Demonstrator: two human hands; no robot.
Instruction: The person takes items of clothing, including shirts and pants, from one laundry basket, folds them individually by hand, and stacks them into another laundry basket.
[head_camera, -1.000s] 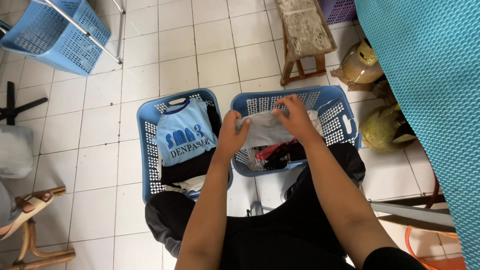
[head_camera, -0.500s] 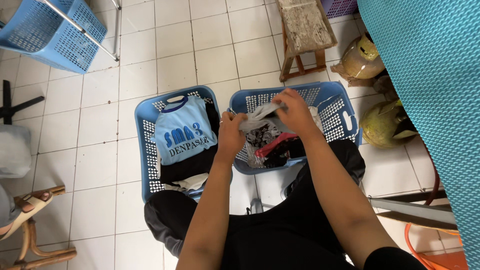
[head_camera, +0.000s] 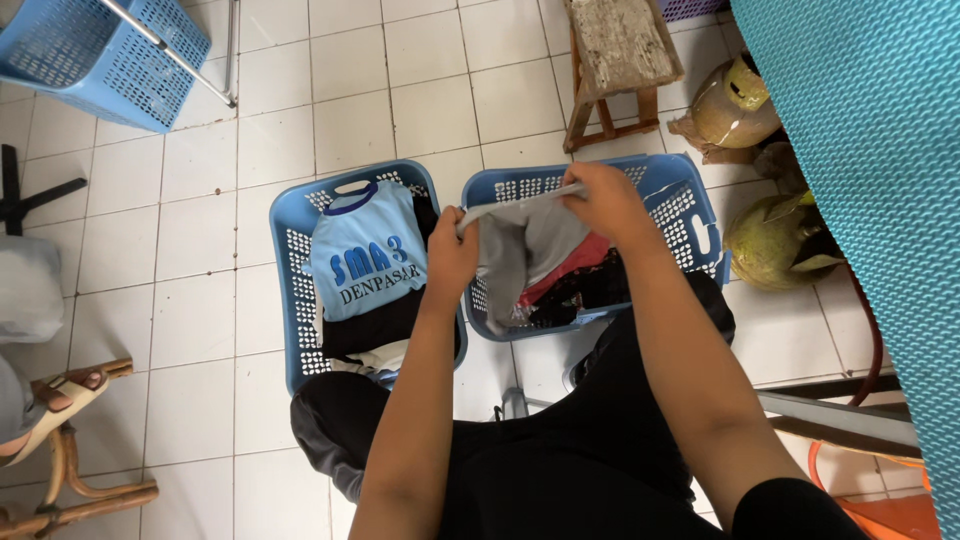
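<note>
Both my hands hold a grey garment (head_camera: 530, 245) stretched by its top edge above the right blue laundry basket (head_camera: 690, 215). My left hand (head_camera: 452, 255) pinches the left corner, my right hand (head_camera: 605, 200) grips the right corner. The cloth hangs down into the basket over red and black clothes (head_camera: 575, 285). To the left stands a second blue basket (head_camera: 295, 290) with a light blue printed shirt (head_camera: 365, 260) folded on top of dark clothes.
A wooden stool (head_camera: 620, 60) stands behind the baskets. Two greenish gas cylinders (head_camera: 770, 240) sit at the right by a teal textured surface (head_camera: 870, 150). A third blue basket (head_camera: 90, 60) is at upper left. Another person's sandalled foot (head_camera: 50, 395) rests on a wooden frame.
The grey garment was bunched between my hands half a second ago; now my hands have spread apart and lifted it so it hangs open.
</note>
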